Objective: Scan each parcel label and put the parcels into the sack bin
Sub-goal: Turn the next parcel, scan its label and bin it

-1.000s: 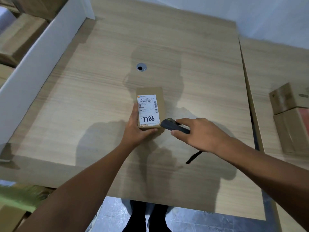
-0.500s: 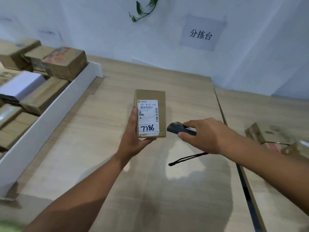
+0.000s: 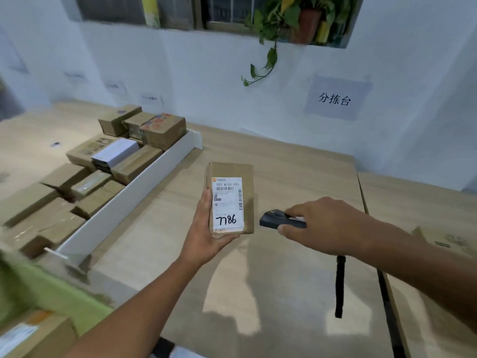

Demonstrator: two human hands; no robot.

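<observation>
My left hand [image 3: 206, 236] cups the small cardboard parcel [image 3: 231, 197] above the table's middle, label up; it seems light, rigid, best held by its long edges; my right hand [image 3: 327, 226] grips the scanner [image 3: 278, 221]

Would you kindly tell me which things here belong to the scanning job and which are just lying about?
Belong to the job:
parcel with its label, held in the left hand
scanner, gripped by the right hand
stacked parcels behind the white divider

Just lying about:
potted plant on the sill
wall sign
</observation>
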